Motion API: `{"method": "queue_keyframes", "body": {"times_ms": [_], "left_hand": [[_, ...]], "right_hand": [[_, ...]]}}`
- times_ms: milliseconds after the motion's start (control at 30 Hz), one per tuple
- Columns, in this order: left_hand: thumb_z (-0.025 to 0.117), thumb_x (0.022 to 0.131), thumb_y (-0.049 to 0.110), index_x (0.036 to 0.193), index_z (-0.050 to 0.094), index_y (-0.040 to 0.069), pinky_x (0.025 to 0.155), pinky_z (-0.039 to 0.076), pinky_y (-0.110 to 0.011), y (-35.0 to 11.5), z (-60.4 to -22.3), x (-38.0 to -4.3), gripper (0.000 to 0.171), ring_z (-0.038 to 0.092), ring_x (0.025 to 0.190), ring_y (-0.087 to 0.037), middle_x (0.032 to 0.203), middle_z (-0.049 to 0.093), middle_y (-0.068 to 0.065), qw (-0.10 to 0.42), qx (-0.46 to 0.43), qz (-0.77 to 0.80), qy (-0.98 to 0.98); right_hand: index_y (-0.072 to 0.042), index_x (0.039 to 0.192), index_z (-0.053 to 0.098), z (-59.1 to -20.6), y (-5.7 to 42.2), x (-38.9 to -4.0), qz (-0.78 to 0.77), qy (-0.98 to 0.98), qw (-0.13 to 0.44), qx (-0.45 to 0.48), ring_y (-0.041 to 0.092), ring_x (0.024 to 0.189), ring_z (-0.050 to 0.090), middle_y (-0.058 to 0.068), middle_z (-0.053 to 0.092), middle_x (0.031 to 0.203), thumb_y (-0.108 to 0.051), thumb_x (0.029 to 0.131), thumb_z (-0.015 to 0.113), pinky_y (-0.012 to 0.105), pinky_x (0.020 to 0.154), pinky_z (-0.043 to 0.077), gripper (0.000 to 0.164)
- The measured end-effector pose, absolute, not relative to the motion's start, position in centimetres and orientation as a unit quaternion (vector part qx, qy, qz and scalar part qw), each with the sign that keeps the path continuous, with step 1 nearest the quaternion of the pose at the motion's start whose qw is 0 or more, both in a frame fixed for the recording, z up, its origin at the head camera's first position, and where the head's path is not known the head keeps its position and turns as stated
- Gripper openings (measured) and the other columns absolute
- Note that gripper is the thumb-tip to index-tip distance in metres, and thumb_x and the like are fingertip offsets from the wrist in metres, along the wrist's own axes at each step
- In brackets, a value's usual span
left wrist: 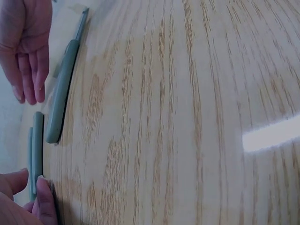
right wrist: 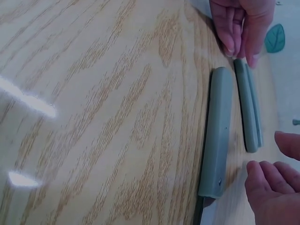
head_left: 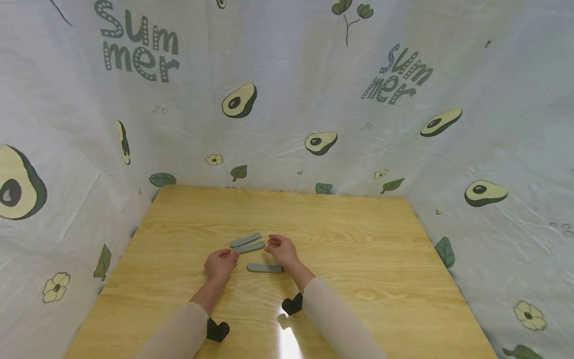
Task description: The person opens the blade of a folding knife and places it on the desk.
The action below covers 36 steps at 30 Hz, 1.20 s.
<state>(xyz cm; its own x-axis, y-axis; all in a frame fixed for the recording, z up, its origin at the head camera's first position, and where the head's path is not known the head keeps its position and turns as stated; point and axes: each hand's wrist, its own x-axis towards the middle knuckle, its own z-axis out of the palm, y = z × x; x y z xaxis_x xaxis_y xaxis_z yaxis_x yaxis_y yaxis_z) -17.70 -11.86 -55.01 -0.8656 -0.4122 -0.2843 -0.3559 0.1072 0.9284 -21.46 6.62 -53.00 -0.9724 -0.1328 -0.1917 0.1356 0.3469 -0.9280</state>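
Two slim grey-green folding knives lie side by side, looking folded; the farther one (head_left: 245, 240) is close behind the nearer one (head_left: 251, 247). My left hand (head_left: 219, 265) pinches the left end of the nearer folded knife between thumb and fingers, as the left wrist view shows. Just off the right ends of this pair is my right hand (head_left: 282, 250), its fingers loosely bent and holding nothing. A third knife (right wrist: 218, 136) of the same colour lies closer to me, its handle pointing left; its blade (right wrist: 204, 211) extends beneath the right hand.
A wood-grain table (head_left: 358, 249) carries the knives, with bright glare near its front edge. White curtain-like sheeting (head_left: 278, 60) printed with avocados, leaves and lettering surrounds its back and sides. Black wrist mounts (head_left: 217, 330) show at both sleeves.
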Motion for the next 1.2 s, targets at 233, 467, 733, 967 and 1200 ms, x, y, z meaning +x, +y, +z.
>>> {"method": "queue_keyframes", "body": {"times_ms": [233, 467, 733, 967, 1200], "left_hand": [[0.071, 0.086, 0.015, 0.114, 0.065, -0.009, 0.055, 0.052, -0.016, -11.7, -54.7, -17.5, 0.038, 0.063, 0.063, -0.005, 0.096, 0.069, -0.021, 0.012, 0.25, -0.591, -0.767], [0.068, 0.088, 0.021, 0.119, 0.065, -0.004, 0.062, 0.046, -0.018, -11.5, -54.8, -17.2, 0.04, 0.064, 0.087, -0.023, 0.099, 0.069, -0.017, -0.003, 0.234, -0.535, -0.811], [0.068, 0.089, 0.02, 0.119, 0.066, -0.002, 0.07, 0.052, -0.022, -11.0, -54.6, -17.2, 0.038, 0.065, 0.097, -0.028, 0.107, 0.07, -0.02, 0.031, 0.253, -0.546, -0.798], [0.069, 0.088, 0.015, 0.112, 0.07, -0.002, 0.061, 0.05, -0.012, -10.8, -55.2, -17.1, 0.029, 0.067, 0.076, -0.01, 0.101, 0.072, -0.02, 0.059, 0.283, -0.587, -0.756], [0.066, 0.087, 0.002, 0.114, 0.064, -0.008, 0.067, 0.057, -0.015, -10.6, -55.3, -17.2, 0.029, 0.065, 0.072, -0.003, 0.096, 0.07, -0.016, 0.054, 0.288, -0.685, -0.667]], "right_hand": [[0.004, 0.137, 0.049, -53.3, 6.2, -21.5, -0.566, 0.81, 0.153, -0.017, 0.038, 0.123, 0.055, 0.024, 0.057, 0.132, -0.007, 0.091, 0.064, 0.043, 0.1, 0.051, 0.05], [0.005, 0.141, 0.044, -53.7, 5.9, -21.6, -0.565, 0.807, 0.17, -0.024, 0.039, 0.128, 0.051, 0.026, 0.052, 0.139, -0.007, 0.092, 0.063, 0.045, 0.104, 0.048, 0.054], [0.008, 0.14, 0.043, -53.5, 5.7, -21.3, -0.589, 0.793, 0.156, -0.017, 0.04, 0.128, 0.051, 0.028, 0.052, 0.137, -0.004, 0.091, 0.063, 0.045, 0.104, 0.048, 0.054], [0.01, 0.137, 0.045, -53.5, 5.7, -21.0, -0.602, 0.783, 0.155, -0.004, 0.04, 0.124, 0.052, 0.028, 0.055, 0.131, -0.002, 0.093, 0.059, 0.045, 0.101, 0.05, 0.049], [0.009, 0.137, 0.046, -53.7, 6.0, -20.9, -0.611, 0.776, 0.155, 0.009, 0.039, 0.123, 0.054, 0.027, 0.057, 0.129, -0.003, 0.093, 0.059, 0.044, 0.101, 0.05, 0.047]]}}
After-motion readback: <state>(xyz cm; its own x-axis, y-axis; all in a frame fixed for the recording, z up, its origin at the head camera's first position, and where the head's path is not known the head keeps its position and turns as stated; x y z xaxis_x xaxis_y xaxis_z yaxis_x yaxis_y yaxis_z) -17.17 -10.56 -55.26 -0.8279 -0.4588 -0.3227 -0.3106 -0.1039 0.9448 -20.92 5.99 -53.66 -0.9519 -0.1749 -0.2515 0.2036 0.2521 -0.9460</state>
